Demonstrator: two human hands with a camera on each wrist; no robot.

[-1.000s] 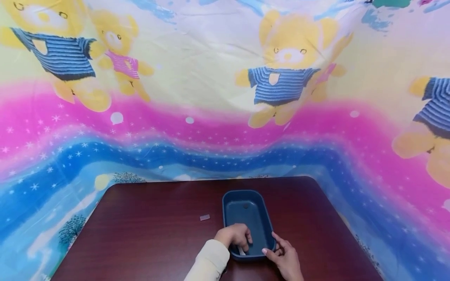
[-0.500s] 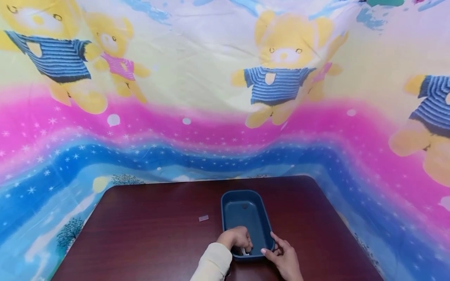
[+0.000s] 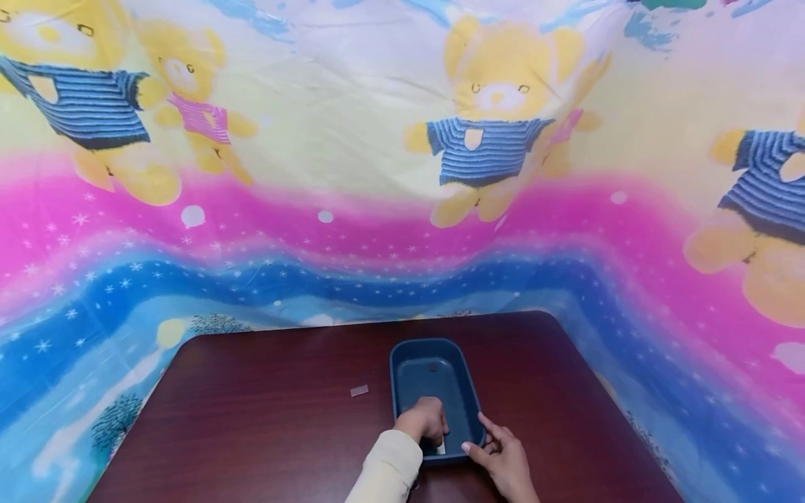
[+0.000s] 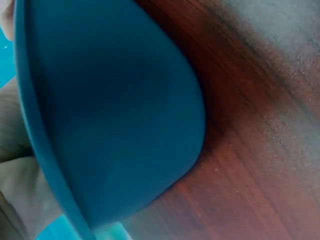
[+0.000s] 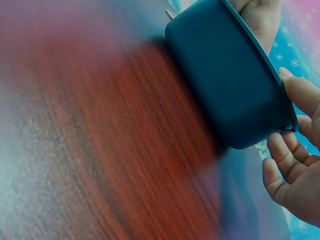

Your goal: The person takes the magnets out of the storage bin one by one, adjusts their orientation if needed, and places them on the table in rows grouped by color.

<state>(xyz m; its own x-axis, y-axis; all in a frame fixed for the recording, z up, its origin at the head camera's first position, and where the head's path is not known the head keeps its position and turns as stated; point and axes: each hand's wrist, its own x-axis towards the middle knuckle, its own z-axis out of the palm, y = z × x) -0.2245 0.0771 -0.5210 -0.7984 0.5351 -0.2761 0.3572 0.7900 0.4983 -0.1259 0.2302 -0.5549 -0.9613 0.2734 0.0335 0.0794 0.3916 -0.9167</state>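
A deep blue rectangular container [image 3: 468, 391] with rounded corners stands on the table. My left hand [image 3: 426, 418] reaches inside its near end, fingers curled and pointing down at the bottom. Under those fingers shows part of a small white piece [image 3: 441, 447], which they seem to pinch; most of it is hidden, and I cannot tell its kind. My right hand [image 3: 506, 457] grips the near right corner from outside, thumb at the rim. In the right wrist view several fingers of the right hand [image 5: 300, 150] lie along the container's outer side [image 5: 225, 75].
Left of the container, a small pale flat rectangle [image 3: 359, 390] lies on the dark red-brown table [image 3: 270, 419]. A small dark round spot [image 3: 432, 367] shows on the container's far inner bottom. Behind the table hangs a bear-printed cloth [image 3: 352, 140].
My left hand and the white piece have shifted slightly to the right within the container. The right hand keeps its hold on the corner. The head view has turned slightly right.
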